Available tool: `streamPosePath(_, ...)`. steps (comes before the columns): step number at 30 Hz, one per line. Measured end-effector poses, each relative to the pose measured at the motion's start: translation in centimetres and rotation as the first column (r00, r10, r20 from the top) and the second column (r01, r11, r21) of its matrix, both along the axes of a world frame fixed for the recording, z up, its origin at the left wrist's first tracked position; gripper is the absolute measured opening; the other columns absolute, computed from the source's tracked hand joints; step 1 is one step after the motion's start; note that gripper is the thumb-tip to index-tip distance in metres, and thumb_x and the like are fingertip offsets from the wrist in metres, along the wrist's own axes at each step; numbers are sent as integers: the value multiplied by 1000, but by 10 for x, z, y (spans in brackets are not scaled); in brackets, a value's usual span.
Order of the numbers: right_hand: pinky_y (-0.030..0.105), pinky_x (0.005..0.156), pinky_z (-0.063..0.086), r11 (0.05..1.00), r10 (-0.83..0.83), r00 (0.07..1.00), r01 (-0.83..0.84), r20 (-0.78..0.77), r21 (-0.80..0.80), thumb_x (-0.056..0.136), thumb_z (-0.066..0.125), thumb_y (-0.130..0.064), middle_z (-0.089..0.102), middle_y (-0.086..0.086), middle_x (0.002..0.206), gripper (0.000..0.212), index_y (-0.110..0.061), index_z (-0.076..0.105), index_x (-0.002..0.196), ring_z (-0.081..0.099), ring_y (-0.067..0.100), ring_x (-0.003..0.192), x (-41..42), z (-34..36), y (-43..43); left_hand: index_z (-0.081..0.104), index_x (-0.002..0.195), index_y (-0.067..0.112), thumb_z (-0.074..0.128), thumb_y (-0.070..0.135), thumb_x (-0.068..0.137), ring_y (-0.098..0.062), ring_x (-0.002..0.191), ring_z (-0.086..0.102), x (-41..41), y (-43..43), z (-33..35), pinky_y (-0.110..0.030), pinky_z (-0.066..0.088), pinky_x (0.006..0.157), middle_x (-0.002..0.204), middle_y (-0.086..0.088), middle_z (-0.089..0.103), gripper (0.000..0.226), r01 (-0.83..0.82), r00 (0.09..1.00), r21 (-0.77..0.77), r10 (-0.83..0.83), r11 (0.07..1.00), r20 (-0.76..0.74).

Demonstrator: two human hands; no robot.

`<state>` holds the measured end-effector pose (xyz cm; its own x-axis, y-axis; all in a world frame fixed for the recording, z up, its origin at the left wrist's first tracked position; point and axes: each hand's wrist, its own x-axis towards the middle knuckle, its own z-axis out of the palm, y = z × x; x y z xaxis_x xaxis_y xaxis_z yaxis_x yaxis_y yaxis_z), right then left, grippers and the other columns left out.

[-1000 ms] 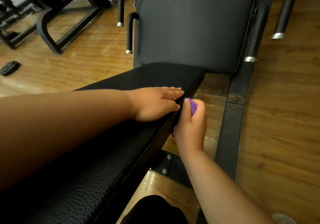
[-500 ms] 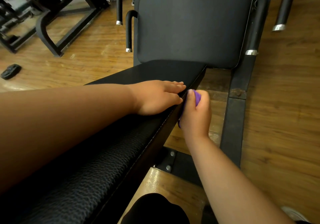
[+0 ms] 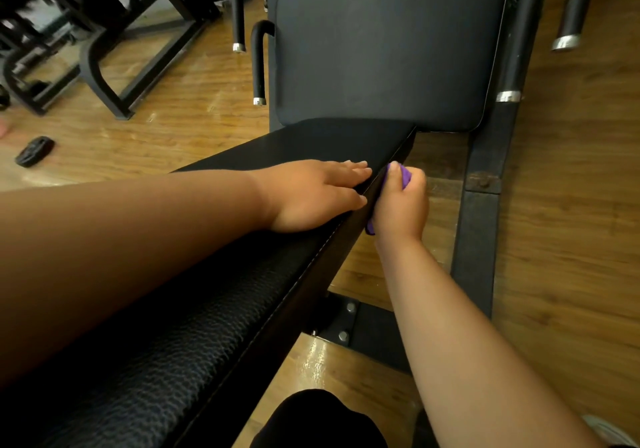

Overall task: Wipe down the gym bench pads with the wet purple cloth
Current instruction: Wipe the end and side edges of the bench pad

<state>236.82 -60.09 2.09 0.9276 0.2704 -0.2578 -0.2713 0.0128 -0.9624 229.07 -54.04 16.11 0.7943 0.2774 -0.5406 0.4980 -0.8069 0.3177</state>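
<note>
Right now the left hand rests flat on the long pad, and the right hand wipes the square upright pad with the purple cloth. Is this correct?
Not quite: in the head view the right hand holds the purple cloth against the side edge of the long pad, not the square upright pad. The left hand is flat on top.

Right of the long bench pad [image 3: 214, 326], a narrow channel of wood floor [image 3: 440, 188] runs to the frame rail [image 3: 478, 240]. The right hand [image 3: 401, 205], gripping the purple cloth [image 3: 404, 175], fills its far part; a bolted bracket [image 3: 343, 323] closes its near end. The back pad [image 3: 388, 46] blocks the pad's far end. The left hand [image 3: 311, 195] lies flat on top.
</note>
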Motion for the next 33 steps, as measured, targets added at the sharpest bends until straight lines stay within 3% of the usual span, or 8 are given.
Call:
streamPosePath(5,29,71,52,990,29,987,-7,-160,140,100,46,-39,63,-4,91,14,-28,54,96,62,12,83,-44,-2,-18,23,153,33,41,35,102,6,143,8,1,-1,-1,-12,4,106,158,21,16,54,4,1000,11,-4,1000,-12)
streamPosePath(9,44,82,56,993,-43,976,66,-216,102,100,45,-38,62,-1,91,17,-30,50,85,63,20,89,-26,-1,-4,22,153,32,41,34,102,5,143,9,1,-2,-1,-9,4,103,158,20,16,54,3,1000,20,-3,1000,-15)
streamPosePath(14,29,67,54,975,-36,927,114,-374,188,101,43,-39,63,-2,96,15,-29,53,95,64,14,87,-35,-1,-6,24,152,33,42,34,102,7,142,9,0,-3,-1,-8,5,102,158,22,17,54,-5,1000,24,5,1000,-9)
streamPosePath(18,40,81,58,972,-5,911,101,-412,210,100,44,-41,65,-1,99,15,-33,53,92,65,17,91,-45,-1,-10,25,152,34,43,33,101,8,142,10,0,-3,-2,-11,5,106,157,23,18,54,-11,1000,25,11,1000,-5)
streamPosePath(21,37,74,59,973,-1,881,110,-473,202,102,41,-40,64,3,103,19,-31,50,88,64,18,90,-16,0,0,25,151,36,43,34,101,7,142,11,0,-3,-1,-13,6,107,156,24,19,53,-24,1000,17,24,1000,-8)
streamPosePath(28,39,80,55,967,21,943,66,-333,248,101,45,-38,64,-2,93,18,-31,53,87,64,16,89,-41,-6,-12,25,151,36,43,34,101,8,142,9,1,-2,-1,-12,4,108,157,24,18,54,-20,1000,20,20,1000,-18)
streamPosePath(33,38,81,56,988,-21,959,63,-282,141,102,42,-37,59,-4,89,22,-30,47,81,62,19,89,0,0,4,23,151,37,42,34,101,6,143,8,1,-3,0,-18,4,115,157,23,17,53,-7,999,33,8,999,-34)
